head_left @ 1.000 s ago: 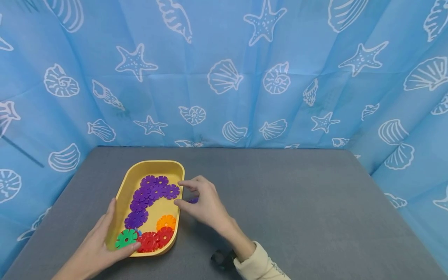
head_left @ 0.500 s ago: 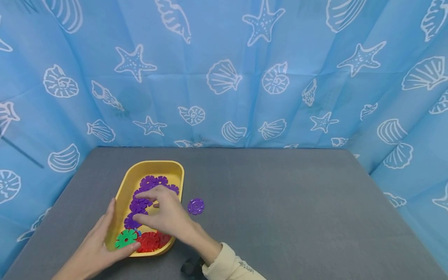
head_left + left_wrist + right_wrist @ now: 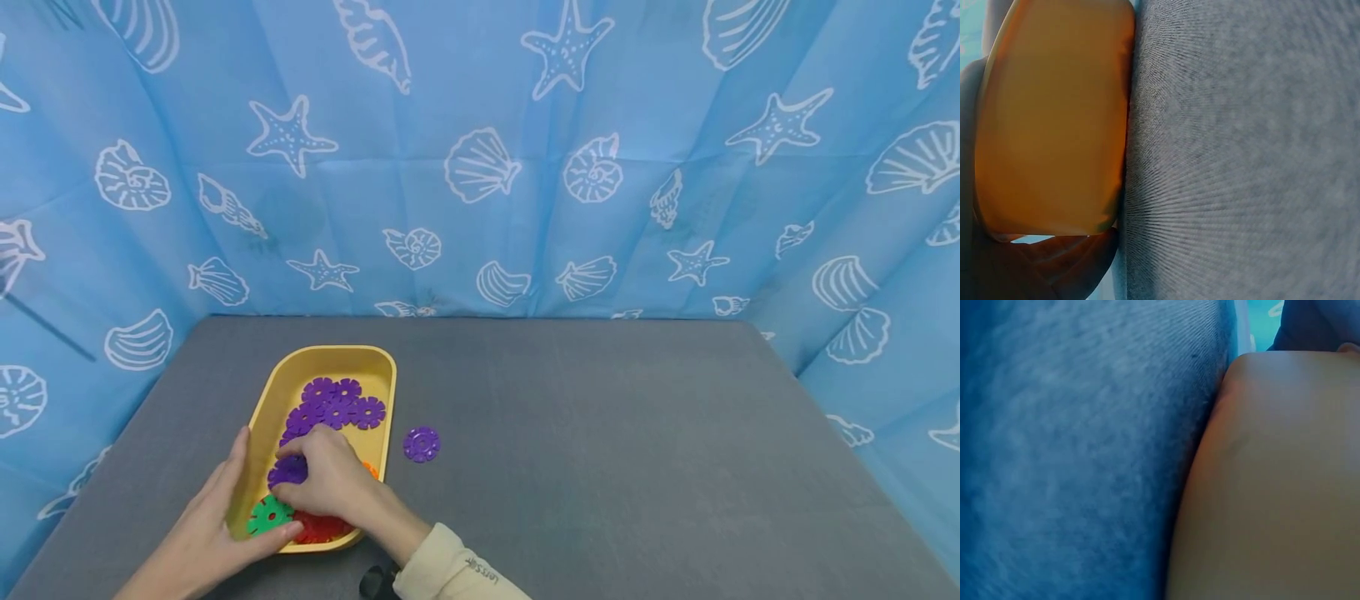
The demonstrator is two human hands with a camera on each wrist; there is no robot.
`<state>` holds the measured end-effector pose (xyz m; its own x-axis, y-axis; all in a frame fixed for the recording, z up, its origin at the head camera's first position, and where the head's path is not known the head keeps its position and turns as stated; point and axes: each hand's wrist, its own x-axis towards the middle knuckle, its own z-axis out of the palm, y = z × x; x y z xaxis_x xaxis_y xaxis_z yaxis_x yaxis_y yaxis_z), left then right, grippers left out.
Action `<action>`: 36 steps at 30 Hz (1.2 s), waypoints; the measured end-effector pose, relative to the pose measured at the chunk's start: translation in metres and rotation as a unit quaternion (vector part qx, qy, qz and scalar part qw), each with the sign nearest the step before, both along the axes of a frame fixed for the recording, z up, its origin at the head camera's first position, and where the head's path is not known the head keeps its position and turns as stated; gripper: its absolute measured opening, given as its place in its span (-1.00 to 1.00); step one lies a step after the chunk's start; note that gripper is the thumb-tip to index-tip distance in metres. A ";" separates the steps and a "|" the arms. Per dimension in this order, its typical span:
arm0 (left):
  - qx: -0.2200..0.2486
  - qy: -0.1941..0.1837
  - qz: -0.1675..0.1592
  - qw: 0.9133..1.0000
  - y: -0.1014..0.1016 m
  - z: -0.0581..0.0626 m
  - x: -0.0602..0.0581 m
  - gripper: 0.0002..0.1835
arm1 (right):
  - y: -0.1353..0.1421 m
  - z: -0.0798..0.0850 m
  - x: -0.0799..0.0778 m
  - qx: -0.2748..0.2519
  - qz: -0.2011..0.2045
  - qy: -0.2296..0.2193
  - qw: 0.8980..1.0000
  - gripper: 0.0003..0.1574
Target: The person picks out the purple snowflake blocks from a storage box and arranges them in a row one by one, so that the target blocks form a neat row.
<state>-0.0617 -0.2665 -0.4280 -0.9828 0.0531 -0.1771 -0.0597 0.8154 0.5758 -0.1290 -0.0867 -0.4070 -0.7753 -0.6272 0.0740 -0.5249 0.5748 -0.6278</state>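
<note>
My left hand [image 3: 206, 527] holds the near left corner of a yellow plastic tray [image 3: 358, 357], thumb over the front rim and fingers along the left wall. Inside lie snowflake discs: purple ones in a curved overlapping row, a green one [image 3: 262, 518] and red ones [image 3: 318, 529] at the near end, and an orange one [image 3: 370, 469] mostly hidden. Reaching over the right rim, my right hand [image 3: 330, 477] has its thumb and forefinger curled round opposite edges of a purple snowflake disc [image 3: 287, 472]. The wrist views show only the tray's outer walls close up.
One loose purple snowflake disc [image 3: 422, 445] lies on the grey tabletop [image 3: 615, 450], right of the tray. A blue curtain [image 3: 465, 233] with shell and starfish prints hangs behind the table and at both sides. A black wrist strap [image 3: 377, 582] shows near the right cuff.
My right hand moves left from the tray's right rim to the purple discs inside, uncovering the loose purple disc on the table. The left hand and tray stay put.
</note>
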 end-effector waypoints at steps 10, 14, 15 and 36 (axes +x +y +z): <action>0.004 -0.014 0.007 1.000 0.001 0.002 0.000 0.41 | -0.008 -0.001 0.006 0.105 -0.045 -0.039 0.993 -0.59; 0.006 -0.018 0.008 1.000 0.001 0.002 0.000 0.41 | -0.011 -0.002 0.008 0.141 -0.041 -0.049 0.988 -0.53; 0.005 -0.018 0.008 1.000 0.001 0.002 0.000 0.41 | -0.012 -0.002 0.008 0.147 -0.043 -0.053 0.987 -0.52; 0.008 0.003 0.003 1.000 -0.001 -0.002 0.001 0.39 | -0.014 -0.003 0.008 0.175 -0.093 -0.083 0.977 -0.23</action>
<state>-0.0610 -0.2671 -0.4300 -0.9842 0.0498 -0.1697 -0.0610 0.8052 0.5898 -0.1211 -0.1003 -0.4098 -0.8614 -0.4389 -0.2557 -0.2989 0.8450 -0.4435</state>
